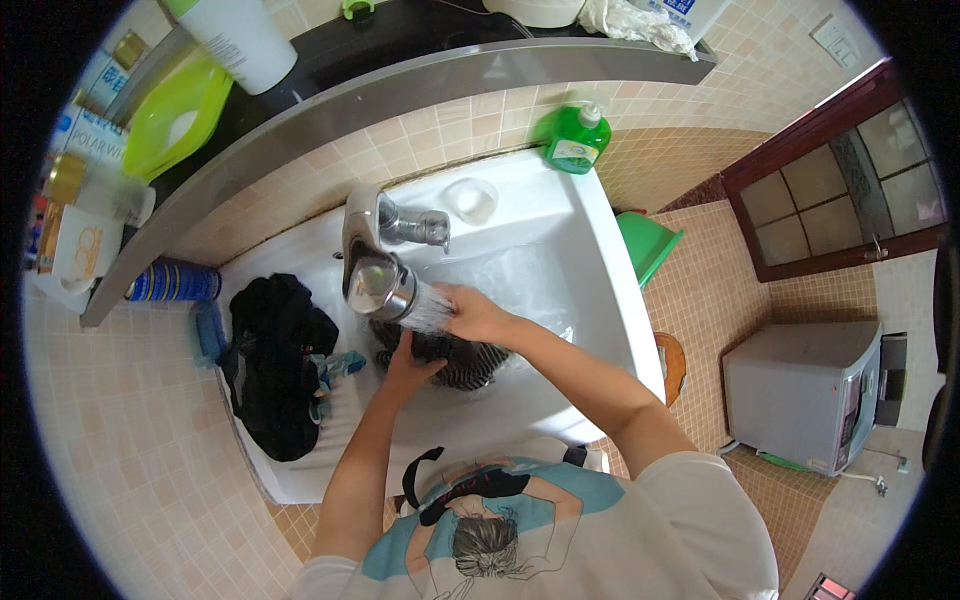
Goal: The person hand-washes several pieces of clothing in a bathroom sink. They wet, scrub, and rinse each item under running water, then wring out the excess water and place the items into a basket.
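Water pours from the chrome faucet (380, 289) into the white sink (525, 412). Beneath the stream is a wet, dark striped cloth (476, 365), bunched up in the basin. My left hand (409, 367) grips its near left side, thumb and forefinger spread around a fold. My right hand (474, 315) holds the far side of the cloth, its fingertips partly hidden by the spray. Clear water stands in the right part of the basin. Left of my hands, a heap of black clothing (274, 367) lies on the sink's ribbed ledge with a blue patterned cloth (337, 367) beside it.
A green soap pump bottle (577, 140) stands at the sink's back right corner. Above the back edge runs a dark shelf (405, 49) with bottles and a lime-green bowl (176, 120). A blue can (176, 282) and a blue brush (208, 334) sit at the left wall.
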Tool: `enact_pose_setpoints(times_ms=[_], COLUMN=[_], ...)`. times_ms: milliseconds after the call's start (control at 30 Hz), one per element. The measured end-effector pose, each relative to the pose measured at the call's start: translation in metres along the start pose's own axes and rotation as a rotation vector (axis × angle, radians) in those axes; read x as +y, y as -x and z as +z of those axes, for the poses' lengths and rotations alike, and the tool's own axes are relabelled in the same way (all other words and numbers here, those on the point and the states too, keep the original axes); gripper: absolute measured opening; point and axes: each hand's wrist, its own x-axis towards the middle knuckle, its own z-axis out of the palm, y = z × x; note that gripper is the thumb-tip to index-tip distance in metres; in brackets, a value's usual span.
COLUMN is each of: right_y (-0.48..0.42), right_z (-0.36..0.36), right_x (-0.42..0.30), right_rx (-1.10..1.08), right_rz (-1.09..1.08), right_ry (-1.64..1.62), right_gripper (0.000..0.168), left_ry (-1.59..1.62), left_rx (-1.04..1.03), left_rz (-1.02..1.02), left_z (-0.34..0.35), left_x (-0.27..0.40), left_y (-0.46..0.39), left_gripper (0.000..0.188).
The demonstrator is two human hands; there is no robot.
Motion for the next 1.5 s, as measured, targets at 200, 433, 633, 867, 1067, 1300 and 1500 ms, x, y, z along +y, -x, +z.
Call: enact_pose_setpoints(times_ms=[200,433,633,867,1067,1300,1500], right_y=[0.025,0.038,0.045,0.062,0.069,0.018,-0.003], right_z=[0.009,-0.013,-0.030,0.039,0.024,0.012,-0.007], right_x=[-0.145,-0.128,0.001,0.089,0.119,0.065,-0.041], right_rx=[-0.182,0.143,0.374,0.399,-0.010,0.191,-0.004], right_rz=[0.030,-0.058,0.329,0.675,0.196,0.625,0.258], right_ry=[-0.632,-0.704,-0.093,0.512,0.750,0.594,0.437], right_gripper=[0.041,0.049,0.047,0.058,0.029,0.031,0.047], left_ry=[0.135,0.279,-0.496,-1.027,-1.045,-0.851,-0.312], left_rx=[0.258,0.426,0.269,0.029,-0.196,-0.092,0.212], left_rz=[0.104,0.422,0.126,0.039,-0.105,-0.010,0.195], left_z=[0.014,-0.032,-0.030,0.022,0.027,0.014,-0.020], left_x=[0.002,0.063,0.079,0.029,0.007,-0.038,0.009], left_y=[0.016,0.020,0.024,0.001,-0.016,-0.045,-0.012], left_gripper=[0.042,0.042,0.065,0.067,0.076,0.064,0.029])
